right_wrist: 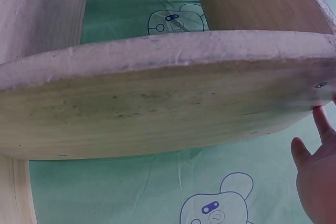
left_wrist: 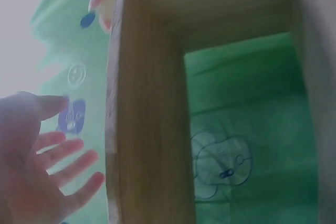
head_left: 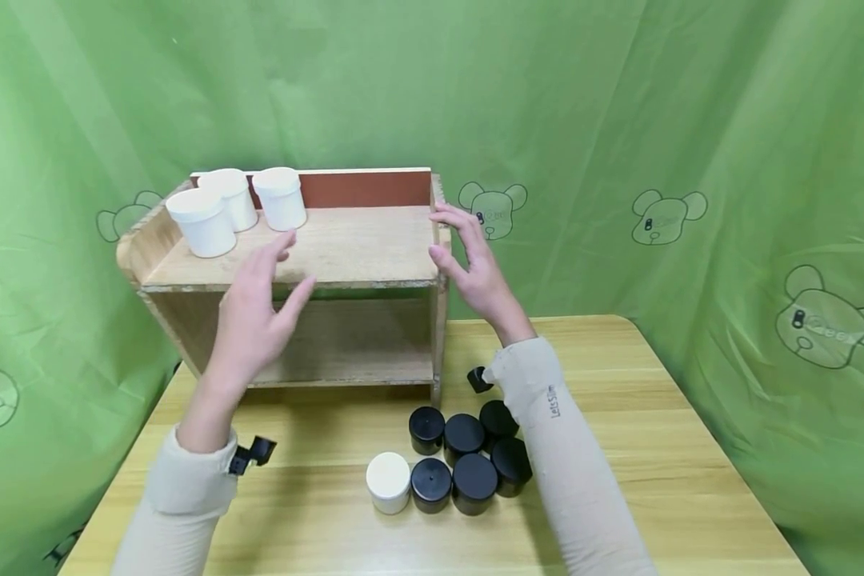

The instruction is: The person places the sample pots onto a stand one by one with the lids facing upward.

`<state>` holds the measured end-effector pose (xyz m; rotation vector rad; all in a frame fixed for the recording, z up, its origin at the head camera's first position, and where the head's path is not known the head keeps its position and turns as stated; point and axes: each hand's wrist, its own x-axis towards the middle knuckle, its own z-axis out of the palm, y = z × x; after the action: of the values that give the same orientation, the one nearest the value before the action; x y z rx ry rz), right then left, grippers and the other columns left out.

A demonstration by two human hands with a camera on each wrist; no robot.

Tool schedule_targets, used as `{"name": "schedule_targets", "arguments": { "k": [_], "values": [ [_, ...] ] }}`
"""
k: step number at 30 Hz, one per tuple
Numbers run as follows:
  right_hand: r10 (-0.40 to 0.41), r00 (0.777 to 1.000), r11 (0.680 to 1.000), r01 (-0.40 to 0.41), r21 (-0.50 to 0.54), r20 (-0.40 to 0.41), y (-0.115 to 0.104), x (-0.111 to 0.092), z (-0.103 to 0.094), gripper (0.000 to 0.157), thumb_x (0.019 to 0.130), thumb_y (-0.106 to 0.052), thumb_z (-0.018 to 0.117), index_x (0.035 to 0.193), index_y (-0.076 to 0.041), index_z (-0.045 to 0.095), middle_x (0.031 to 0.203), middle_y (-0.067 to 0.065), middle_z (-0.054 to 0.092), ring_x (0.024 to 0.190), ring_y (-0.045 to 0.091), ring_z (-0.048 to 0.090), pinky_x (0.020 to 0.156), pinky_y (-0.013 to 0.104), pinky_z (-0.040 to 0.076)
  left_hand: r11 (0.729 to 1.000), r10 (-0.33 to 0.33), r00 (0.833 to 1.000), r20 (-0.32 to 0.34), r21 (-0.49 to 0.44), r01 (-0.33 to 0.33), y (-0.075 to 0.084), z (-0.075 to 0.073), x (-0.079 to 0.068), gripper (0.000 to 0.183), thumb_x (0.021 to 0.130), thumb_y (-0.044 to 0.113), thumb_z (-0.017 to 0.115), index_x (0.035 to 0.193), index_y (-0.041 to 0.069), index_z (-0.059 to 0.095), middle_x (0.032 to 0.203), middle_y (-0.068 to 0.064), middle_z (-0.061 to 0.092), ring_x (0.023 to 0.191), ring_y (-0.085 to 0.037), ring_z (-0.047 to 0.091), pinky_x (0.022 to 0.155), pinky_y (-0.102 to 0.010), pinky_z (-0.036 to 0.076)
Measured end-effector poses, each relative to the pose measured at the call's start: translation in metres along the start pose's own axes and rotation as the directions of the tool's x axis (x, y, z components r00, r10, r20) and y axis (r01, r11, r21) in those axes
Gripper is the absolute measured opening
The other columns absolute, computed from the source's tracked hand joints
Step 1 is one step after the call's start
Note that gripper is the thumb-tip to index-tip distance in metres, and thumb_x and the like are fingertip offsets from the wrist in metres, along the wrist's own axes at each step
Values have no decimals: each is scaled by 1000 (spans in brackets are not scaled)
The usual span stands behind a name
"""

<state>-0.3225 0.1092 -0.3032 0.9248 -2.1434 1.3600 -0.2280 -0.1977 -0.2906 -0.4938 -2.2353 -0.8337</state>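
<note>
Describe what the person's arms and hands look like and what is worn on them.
The left hand and right hand are bare, with no gloves visible. Both arms wear long, pale off-white sleeves: left sleeve, right sleeve. Small dark lettering, apparently "LetsSlim", marks the right one near its cuff. A small, black, blocky device shows at each cuff: left device, right device.
</note>
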Motion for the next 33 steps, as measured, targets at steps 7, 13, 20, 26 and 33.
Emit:
{"name": "schedule_targets", "arguments": {
  "k": [7, 13, 20, 26, 33],
  "values": [
    [-7, 1000, 1000, 7, 1, -7, 0, 0, 0, 53, 100, -37, 55, 148, -15, 48, 165, -4, 34, 154, 15, 27, 124, 63, 20, 989, 148, 989, -14, 5, -148, 4, 13, -37, 56, 96, 17, 73, 149, 16, 56, 136, -13, 66, 122, -35, 61, 97, -57, 50],
    [3, 1000, 1000, -3, 6, -7, -1, 0, -1, 54, 100, -38, 55, 148, -14, 48, 165, -5, 34, 154, 15, 26, 124, 65, 20, 979, 202, 979, 23, -40, -201, -1, 20, -63, 59, 93, 13, 75, 149, 17, 56, 141, -7, 65, 124, -30, 61, 103, -52, 50],
    [8, 1000, 1000, -8, 5, -2, 0, -1, 1, 52, 101, -35, 56, 148, -15, 48, 165, -4, 34, 154, 16, 26, 124, 64, 20, 982, 176, 963, 203, -98, -159, -15, 41, -100, 64, 94, 19, 75, 153, 18, 51, 147, -6, 61, 130, -27, 59, 113, -54, 45],
    [0, 1000, 1000, 0, 1, 0, 0, -1, 3, 53, 101, -37, 55, 148, -15, 48, 165, -3, 34, 154, 15, 27, 124, 64, 21, 985, 126, 919, 375, -161, -69, -24, 64, -135, 66, 97, 31, 72, 157, 24, 45, 152, -3, 57, 137, -29, 55, 114, -61, 42],
    [-7, 1000, 1000, 7, -1, -5, 0, 0, 1, 53, 101, -36, 54, 148, -13, 47, 165, -2, 34, 154, 16, 26, 125, 63, 20, 975, 110, 807, 580, -220, 25, -31, 85, -158, 72, 97, 45, 69, 160, 30, 38, 157, 4, 50, 142, -28, 51, 118, -61, 38]
  ]
}}
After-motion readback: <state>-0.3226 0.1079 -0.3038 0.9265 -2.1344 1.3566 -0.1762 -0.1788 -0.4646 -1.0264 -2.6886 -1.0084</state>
